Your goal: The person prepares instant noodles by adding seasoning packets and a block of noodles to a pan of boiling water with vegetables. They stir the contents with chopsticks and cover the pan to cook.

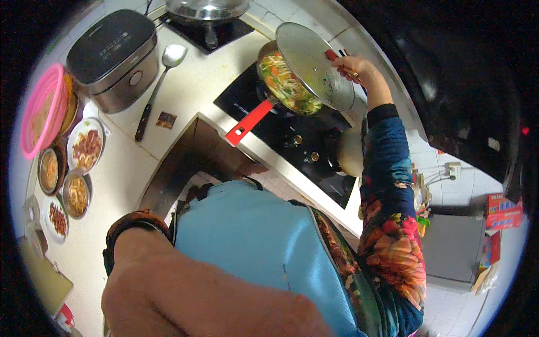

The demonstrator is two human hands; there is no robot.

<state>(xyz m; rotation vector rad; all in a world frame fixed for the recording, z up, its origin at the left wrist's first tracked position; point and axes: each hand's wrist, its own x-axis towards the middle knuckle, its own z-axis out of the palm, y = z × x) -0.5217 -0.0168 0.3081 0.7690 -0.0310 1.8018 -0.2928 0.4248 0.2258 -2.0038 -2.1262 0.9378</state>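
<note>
My right hand (353, 71) grips the red knob of a glass lid (316, 69), tilted over the far side of a frying pan with a red handle (250, 122). In the pan lie shredded vegetables (288, 86), green, orange and pale. The pan sits on a black glass cooktop (278, 122). Close below the camera is my left hand (202, 290), large in the picture, with a dark cuff at its wrist; its fingers are hidden past the lower edge, so what they touch cannot be told.
A rice cooker (122, 59) and a metal spatula (158, 88) are on the counter at the left. Nearby are a pink basket (44, 111), a plate of sliced meat (86, 145) and several food dishes. A round pot (351, 151) is on the near burner; a lidded pan (206, 10) stands at the back.
</note>
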